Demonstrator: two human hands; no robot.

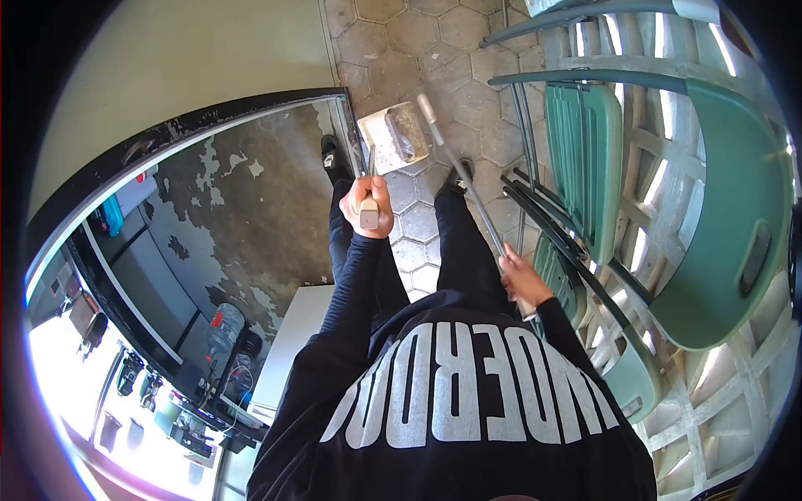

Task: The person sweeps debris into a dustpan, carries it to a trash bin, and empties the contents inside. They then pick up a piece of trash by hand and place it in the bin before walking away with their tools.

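Note:
My left hand (368, 204) is closed around a wooden handle (369, 219), whose squared end faces up at me. A narrow dark shaft shows beyond the fist, leading toward a square, whitish, stained pan (386, 154) over the floor between my feet. A dark patch lies across the pan's right half. My right hand (525, 280) grips a long, thin metal pole (472, 188) near its lower end. The pole slants up and left, and its thicker beige tip (426, 107) overlaps the floor just right of the pan, slightly blurred.
Folded green chairs (585, 167) lean along a lattice wall (710, 401) close on my right. On my left is a dark-edged frame (167, 134) around a peeling concrete surface (242, 192). A white panel (288, 351) stands beside my left arm. Hexagonal paving (418, 234) lies underfoot.

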